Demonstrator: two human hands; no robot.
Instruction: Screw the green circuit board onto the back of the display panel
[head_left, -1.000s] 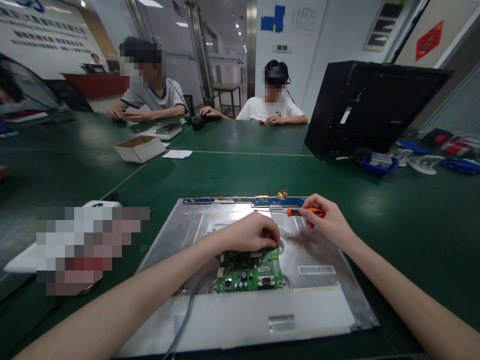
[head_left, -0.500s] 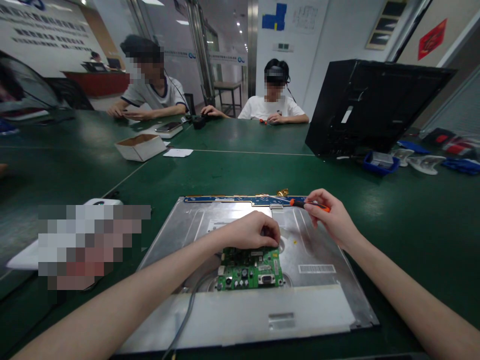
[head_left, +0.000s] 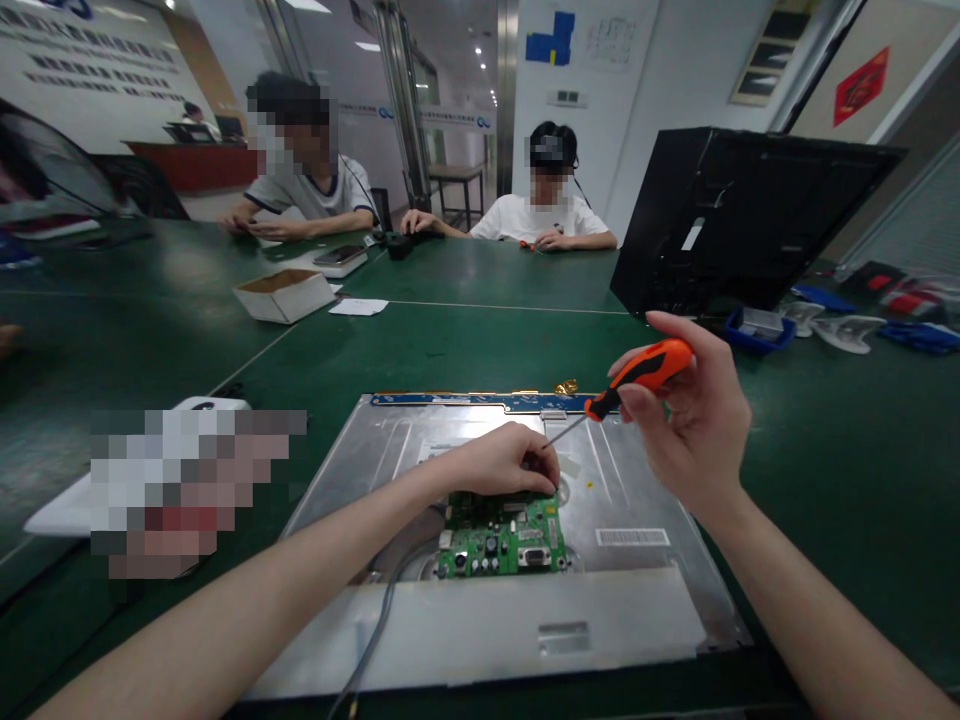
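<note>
A silver metal display panel (head_left: 637,480) lies flat in front of me, with a green circuit board (head_left: 495,545) on its middle and a blue circuit strip (head_left: 450,400) along its far edge. My left hand (head_left: 517,460) rests at the board's far right corner, fingers curled down; whatever they pinch is hidden. My right hand (head_left: 697,420) grips an orange and black screwdriver (head_left: 649,370) by its handle, above the panel's right side. The screwdriver's shaft slants down to the left, its tip close to my left fingers; contact cannot be made out.
A grey cable (head_left: 375,630) runs over the panel's near left part. A black monitor housing (head_left: 750,220) stands at the back right beside a blue tray (head_left: 759,328). An open box (head_left: 285,297) sits farther back on the green table (head_left: 480,345). Two people sit across it.
My right hand has lifted and turned, so the screwdriver's tip has swung from the blue strip towards my left hand. My left hand has stayed at the board.
</note>
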